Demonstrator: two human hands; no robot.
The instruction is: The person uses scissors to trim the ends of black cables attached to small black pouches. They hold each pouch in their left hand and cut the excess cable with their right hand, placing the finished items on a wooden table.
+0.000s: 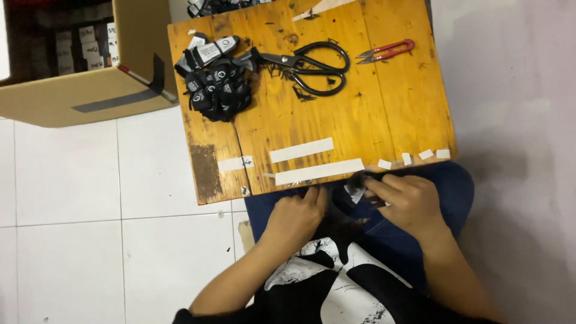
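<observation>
Two hands are working at the near edge of a worn wooden board that sits over the person's lap. Off to the upper left there's a big cardboard box on the white tiled floor. On the board: a heap of black woven labels, large black scissors, and little red thread snips. The right hand is pinching a small black label between fingers and thumb, just off the board's edge. The left hand is loosely curled with fingertips on the edge, gripping nothing I can see. That label looks featherlight, floppy and a bit slick, so I'd pinch it by the ends.
</observation>
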